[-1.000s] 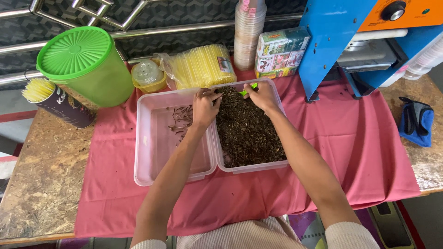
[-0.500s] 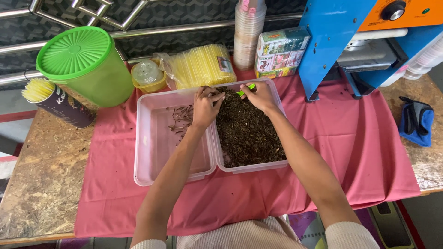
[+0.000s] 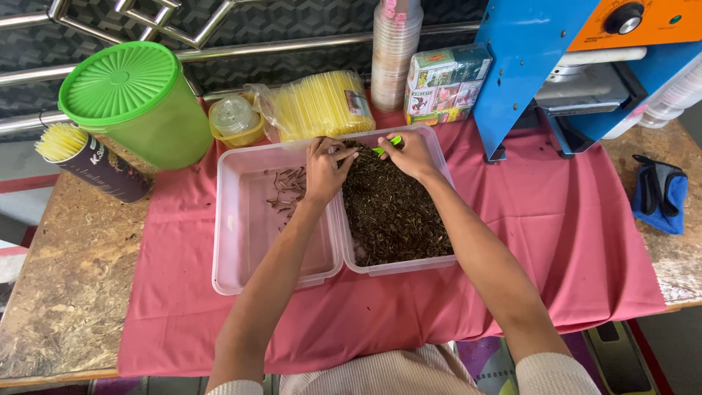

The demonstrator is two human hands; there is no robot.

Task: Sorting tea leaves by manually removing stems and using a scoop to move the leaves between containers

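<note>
The right hand is gripping a small bright green tool at the far end of the clear rectangular plastic tub filled with dark dried leaves, centre frame. The left hand is pinching leaf bits, fingers narrow, over the neighbouring clear tub holding only scattered scraps. Since earlier, both hands are barely shifting.

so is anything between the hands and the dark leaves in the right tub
Nothing visible. The left hand and right hand both rest directly on the dried leaves at the far end of the right tub; the right grip holds a small green tool.
</note>
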